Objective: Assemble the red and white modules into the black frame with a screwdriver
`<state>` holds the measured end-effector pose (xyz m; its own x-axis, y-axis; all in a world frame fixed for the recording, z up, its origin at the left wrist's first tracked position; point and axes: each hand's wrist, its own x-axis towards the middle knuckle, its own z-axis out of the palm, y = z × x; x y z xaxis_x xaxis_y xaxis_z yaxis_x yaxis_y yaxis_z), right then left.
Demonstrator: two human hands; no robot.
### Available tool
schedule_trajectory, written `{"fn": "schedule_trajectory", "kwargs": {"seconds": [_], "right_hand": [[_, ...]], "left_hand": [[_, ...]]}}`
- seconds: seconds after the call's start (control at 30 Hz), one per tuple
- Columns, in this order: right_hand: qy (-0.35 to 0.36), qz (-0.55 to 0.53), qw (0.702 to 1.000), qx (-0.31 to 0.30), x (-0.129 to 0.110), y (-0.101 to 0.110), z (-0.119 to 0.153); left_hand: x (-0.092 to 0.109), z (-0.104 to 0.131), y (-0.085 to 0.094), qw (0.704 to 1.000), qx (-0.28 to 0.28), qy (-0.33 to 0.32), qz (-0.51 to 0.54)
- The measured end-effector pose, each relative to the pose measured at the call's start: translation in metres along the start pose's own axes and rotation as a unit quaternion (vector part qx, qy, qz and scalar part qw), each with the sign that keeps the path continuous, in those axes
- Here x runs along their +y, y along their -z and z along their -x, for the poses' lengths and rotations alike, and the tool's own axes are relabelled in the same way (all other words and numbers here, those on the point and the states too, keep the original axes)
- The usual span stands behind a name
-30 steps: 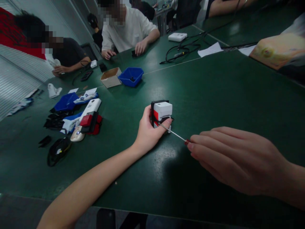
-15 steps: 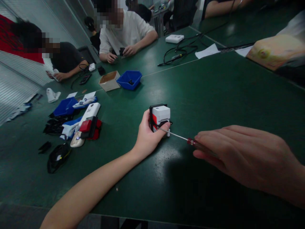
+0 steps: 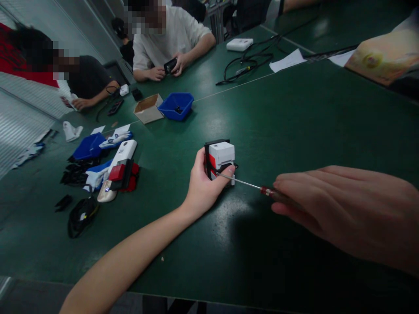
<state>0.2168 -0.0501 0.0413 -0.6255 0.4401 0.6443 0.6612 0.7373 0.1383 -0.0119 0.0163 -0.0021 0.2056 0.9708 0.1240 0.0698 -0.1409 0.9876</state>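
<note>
My left hand (image 3: pixel 204 185) is closed around a small white and red boxy device (image 3: pixel 222 151) with a black frame, holding it on the green table. Its thumb presses against the device's near side. In my right hand (image 3: pixel 340 209) is a screwdriver (image 3: pixel 244 182) with a reddish see-through handle, its fingers wrapped round the grip. The thin metal shaft points left, and its tip meets the lower left of the device by my left thumb. Whether the tip sits in a screw is too small to tell.
Left on the table (image 3: pixel 294 126) lie white power banks, red and black parts, gloves (image 3: pixel 116 139), a blue tray (image 3: pixel 88 146) and a coiled black strap (image 3: pixel 81 216). Farther back stand a cardboard box (image 3: pixel 149 109) and a blue bin (image 3: pixel 176 106). Two people sit across; cables (image 3: pixel 247 65) lie beyond.
My right hand and the screwdriver handle have shifted slightly right, while the tip stays at the device. Across the table, a person has turned a black object in their hands.
</note>
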Motion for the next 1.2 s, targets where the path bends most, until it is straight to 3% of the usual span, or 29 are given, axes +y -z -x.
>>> {"fn": "schedule_trajectory", "kwargs": {"seconds": [0.27, 0.5, 0.7, 0.97, 1.2], "right_hand": [[0.016, -0.043, 0.999, 0.002, -0.0001, -0.0048, 0.0033], [-0.012, -0.023, 1.0, -0.017, 0.004, -0.0038, 0.0035], [0.035, -0.071, 0.996, -0.033, -0.0016, -0.0046, 0.0038], [-0.013, -0.074, 0.996, -0.042, 0.0035, -0.0043, 0.0092], [0.038, -0.078, 0.996, -0.034, 0.0003, -0.0051, 0.0069]], "left_hand": [[0.0001, 0.0006, -0.0001, 1.0, 0.003, 0.003, 0.001], [-0.0013, -0.0003, 0.0009, 1.0, 0.002, -0.01, -0.012], [-0.0033, -0.0004, 0.0006, 1.0, 0.002, -0.004, -0.001], [-0.0012, -0.0001, -0.0002, 1.0, 0.003, -0.017, -0.013], [-0.0011, -0.0005, 0.0, 1.0, 0.002, -0.007, -0.009]]}}
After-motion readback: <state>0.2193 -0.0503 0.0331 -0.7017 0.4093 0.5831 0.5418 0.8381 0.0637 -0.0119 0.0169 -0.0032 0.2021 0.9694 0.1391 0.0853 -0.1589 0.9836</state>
